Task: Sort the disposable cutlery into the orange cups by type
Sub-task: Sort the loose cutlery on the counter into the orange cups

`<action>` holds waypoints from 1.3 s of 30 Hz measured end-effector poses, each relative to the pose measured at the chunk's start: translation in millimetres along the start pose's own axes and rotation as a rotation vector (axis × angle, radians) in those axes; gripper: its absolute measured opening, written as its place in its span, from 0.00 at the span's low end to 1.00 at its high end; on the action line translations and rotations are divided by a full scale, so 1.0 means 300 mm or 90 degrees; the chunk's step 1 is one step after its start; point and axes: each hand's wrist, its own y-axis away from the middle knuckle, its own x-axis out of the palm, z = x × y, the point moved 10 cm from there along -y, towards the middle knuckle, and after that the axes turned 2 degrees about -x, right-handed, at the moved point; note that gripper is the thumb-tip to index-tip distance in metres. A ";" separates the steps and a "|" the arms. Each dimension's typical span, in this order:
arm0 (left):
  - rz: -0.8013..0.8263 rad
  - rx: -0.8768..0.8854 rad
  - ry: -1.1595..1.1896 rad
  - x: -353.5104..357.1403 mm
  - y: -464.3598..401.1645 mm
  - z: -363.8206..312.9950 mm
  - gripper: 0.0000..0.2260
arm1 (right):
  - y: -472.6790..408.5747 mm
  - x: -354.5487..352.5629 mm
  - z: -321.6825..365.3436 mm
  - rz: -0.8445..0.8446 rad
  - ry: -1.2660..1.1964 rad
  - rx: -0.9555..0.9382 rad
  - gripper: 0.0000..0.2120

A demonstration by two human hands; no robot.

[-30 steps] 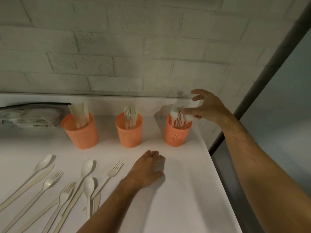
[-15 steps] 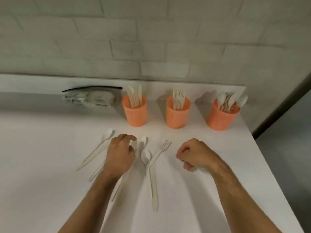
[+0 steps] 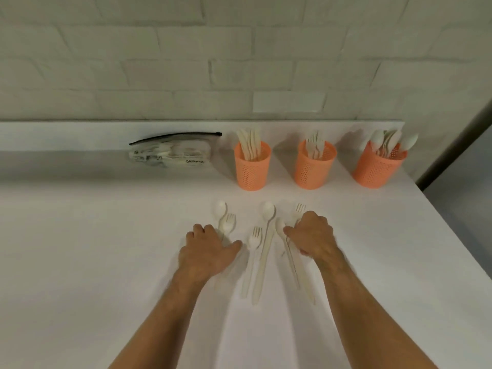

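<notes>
Three orange mesh cups stand in a row at the back: the left cup (image 3: pixel 251 169) holds knives, the middle cup (image 3: pixel 314 166) forks, the right cup (image 3: pixel 378 169) spoons. Loose pale cutlery lies in front of them. My left hand (image 3: pixel 210 251) lies with curled fingers on the handles of a fork (image 3: pixel 229 222) and a spoon (image 3: pixel 220 209). My right hand (image 3: pixel 311 235) covers the handle of another fork (image 3: pixel 299 209), its thumb touching a spoon (image 3: pixel 279 225). Between the hands lie a spoon (image 3: pixel 267 210), a fork (image 3: pixel 255 235) and a knife (image 3: pixel 263 262).
A clear zip bag (image 3: pixel 173 153) with packed cutlery lies left of the cups against the raised back ledge. The white table (image 3: pixel 93 262) ends at the right in an edge running diagonally past the right cup. A brick wall stands behind.
My right hand left the spoon cup, came back as an empty fist and now sits on the right-hand cutlery. My left hand shifted onto the left-hand handles. The view turned left and down.
</notes>
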 end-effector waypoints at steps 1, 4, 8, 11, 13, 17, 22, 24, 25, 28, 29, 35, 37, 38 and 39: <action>0.010 0.009 0.003 0.009 0.023 -0.025 0.39 | -0.002 -0.007 -0.004 0.000 -0.028 0.012 0.14; 0.026 0.044 -0.015 0.043 0.055 -0.082 0.43 | 0.011 -0.044 -0.020 -0.016 -0.118 0.040 0.06; 0.025 0.084 -0.036 0.060 0.075 -0.146 0.44 | 0.044 -0.106 -0.042 -0.076 -0.180 0.027 0.08; 0.022 0.109 -0.038 0.070 0.079 -0.184 0.44 | 0.070 -0.123 -0.081 -0.106 -0.176 0.039 0.07; 0.027 0.117 -0.040 0.082 0.075 -0.200 0.43 | 0.087 -0.111 -0.111 -0.087 -0.159 0.054 0.07; 0.018 0.129 -0.026 0.085 0.066 -0.225 0.36 | 0.128 -0.080 -0.151 -0.037 -0.100 0.081 0.08; 0.004 0.122 -0.027 0.079 0.041 -0.264 0.33 | 0.185 -0.012 -0.090 0.042 0.056 0.068 0.21; 0.000 0.115 -0.025 0.077 0.030 -0.283 0.30 | 0.187 0.000 -0.072 0.033 0.069 0.064 0.19; -0.002 0.113 -0.020 0.075 0.023 -0.290 0.28 | 0.183 0.007 -0.072 0.033 0.059 0.066 0.18; -0.009 0.114 -0.019 0.079 0.000 -0.311 0.23 | 0.172 0.022 -0.073 0.037 0.037 0.071 0.15; -0.013 0.116 -0.020 0.081 -0.006 -0.317 0.21 | 0.170 0.021 -0.070 0.028 0.039 0.067 0.13; -0.021 0.122 -0.037 0.096 -0.028 -0.342 0.19 | 0.173 0.023 -0.024 0.013 0.065 0.046 0.12; -0.020 0.105 -0.048 0.100 -0.032 -0.340 0.18 | 0.174 0.025 -0.007 0.024 0.081 0.031 0.17; -0.020 0.099 -0.060 0.103 -0.032 -0.340 0.18 | 0.173 0.028 -0.003 0.027 0.091 0.023 0.19; -0.022 0.095 -0.071 0.106 -0.029 -0.340 0.17 | 0.172 0.030 -0.003 0.030 0.097 0.017 0.19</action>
